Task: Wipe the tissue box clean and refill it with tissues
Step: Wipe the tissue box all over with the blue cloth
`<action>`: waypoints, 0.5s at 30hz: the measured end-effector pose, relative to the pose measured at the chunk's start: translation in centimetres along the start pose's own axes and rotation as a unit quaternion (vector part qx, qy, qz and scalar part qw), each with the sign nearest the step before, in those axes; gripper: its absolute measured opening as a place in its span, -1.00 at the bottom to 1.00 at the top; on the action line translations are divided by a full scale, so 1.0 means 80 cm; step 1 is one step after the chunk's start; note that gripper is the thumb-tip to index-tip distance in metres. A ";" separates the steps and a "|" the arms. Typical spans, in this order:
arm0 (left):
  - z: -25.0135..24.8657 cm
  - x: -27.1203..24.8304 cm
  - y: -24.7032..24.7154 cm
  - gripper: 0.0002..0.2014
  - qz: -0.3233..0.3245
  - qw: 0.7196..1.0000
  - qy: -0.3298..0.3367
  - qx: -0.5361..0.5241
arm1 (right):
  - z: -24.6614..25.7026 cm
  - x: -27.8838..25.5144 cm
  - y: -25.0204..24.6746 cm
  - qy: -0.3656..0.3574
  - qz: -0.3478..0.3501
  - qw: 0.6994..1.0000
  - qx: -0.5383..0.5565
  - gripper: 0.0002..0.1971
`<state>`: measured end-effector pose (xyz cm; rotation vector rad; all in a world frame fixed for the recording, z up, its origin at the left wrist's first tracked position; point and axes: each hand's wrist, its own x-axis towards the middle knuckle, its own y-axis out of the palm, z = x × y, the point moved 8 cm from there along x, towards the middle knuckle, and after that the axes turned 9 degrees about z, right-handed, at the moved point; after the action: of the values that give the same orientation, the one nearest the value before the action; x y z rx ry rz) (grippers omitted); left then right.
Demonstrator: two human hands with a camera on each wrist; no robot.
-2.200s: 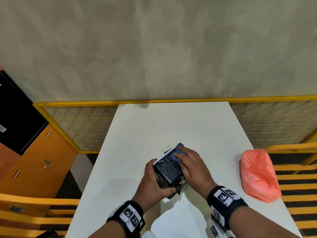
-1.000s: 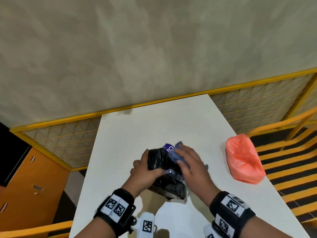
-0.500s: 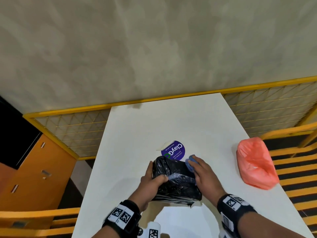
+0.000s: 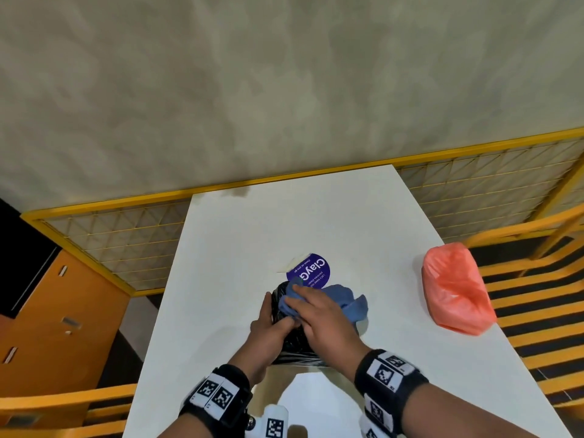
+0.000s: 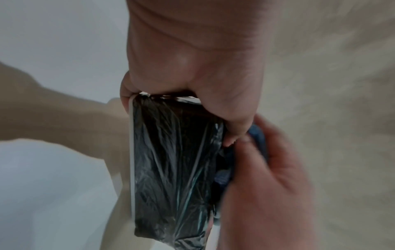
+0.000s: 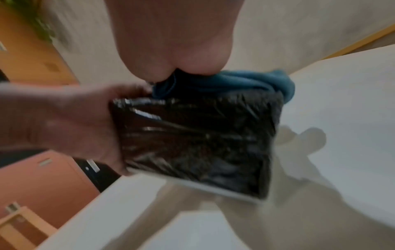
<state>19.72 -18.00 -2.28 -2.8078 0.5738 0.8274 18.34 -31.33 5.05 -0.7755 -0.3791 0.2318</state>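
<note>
Tissue box (image 4: 286,341): black, plastic-wrapped, near the front middle of the white table (image 4: 316,222); largely covered by both hands, contents not visible. Left hand (image 4: 271,333): gripping the box's left side, fingers curled round it. Right hand (image 4: 328,320): pressing a blue cloth (image 4: 347,303) onto the box top; fingertips hidden in the wrist views, both blurred. Purple round sticker (image 4: 313,270): on the table just behind the box, near edge covered. Orange-red plastic bag (image 4: 455,295): at the table's right edge, well apart, contents unseen.
</note>
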 end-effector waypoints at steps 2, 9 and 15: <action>-0.001 -0.002 0.000 0.07 -0.003 1.000 0.004 0.003 | -0.019 -0.009 0.004 0.011 0.009 1.000 -0.001 -0.54; 0.004 0.002 -0.003 -0.13 -0.007 1.000 0.003 0.003 | -0.078 -0.064 -0.026 0.092 -0.022 0.995 0.024 -0.45; 0.003 0.000 -0.005 -0.04 -0.010 1.000 -0.006 0.003 | -0.120 -0.066 -0.072 0.188 -0.117 0.974 0.049 -0.50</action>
<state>19.77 -17.61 -2.49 -2.7977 0.5438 0.8362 17.89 -43.23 1.63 -0.6533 -0.0960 -0.1184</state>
